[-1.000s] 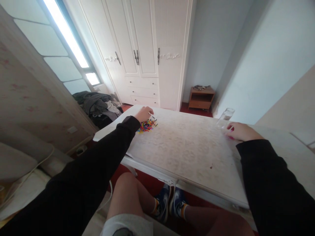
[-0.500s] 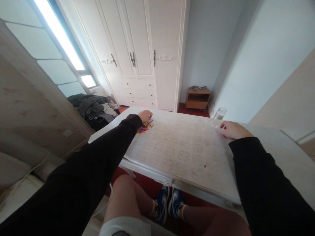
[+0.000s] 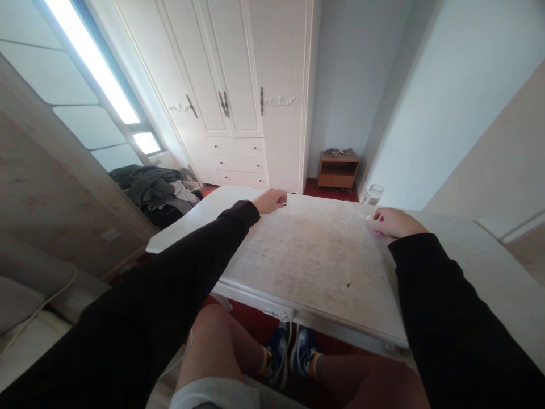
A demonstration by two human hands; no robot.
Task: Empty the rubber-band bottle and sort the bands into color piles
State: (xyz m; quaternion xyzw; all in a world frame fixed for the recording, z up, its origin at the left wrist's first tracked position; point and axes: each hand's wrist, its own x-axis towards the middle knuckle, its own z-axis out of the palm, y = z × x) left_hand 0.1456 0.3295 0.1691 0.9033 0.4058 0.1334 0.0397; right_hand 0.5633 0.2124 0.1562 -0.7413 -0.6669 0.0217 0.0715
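Note:
My left hand point(image 3: 271, 201) is over the far part of the white table point(image 3: 306, 255), its fingers pinched together. A small dark piece point(image 3: 285, 205) shows at the fingertips, too small to name. My right hand point(image 3: 398, 222) is at the table's far right, fingers curled against the lower part of a clear glass jar point(image 3: 373, 196). How far the fingers wrap around the jar is hard to see. The heap of small bright-coloured pieces seen before is now hidden behind my left sleeve point(image 3: 240, 218).
A white wardrobe point(image 3: 281, 142) stands beyond the table. A small brown cabinet point(image 3: 338, 170) with cloth on top is by the wall. Dark clothes point(image 3: 155, 190) are piled at the left. A small dark spot point(image 3: 348, 285) marks the tabletop.
My left hand has moved right, away from the coloured heap, with the small dark piece at its fingertips. The sleeve now covers the heap. My right hand stays by the jar.

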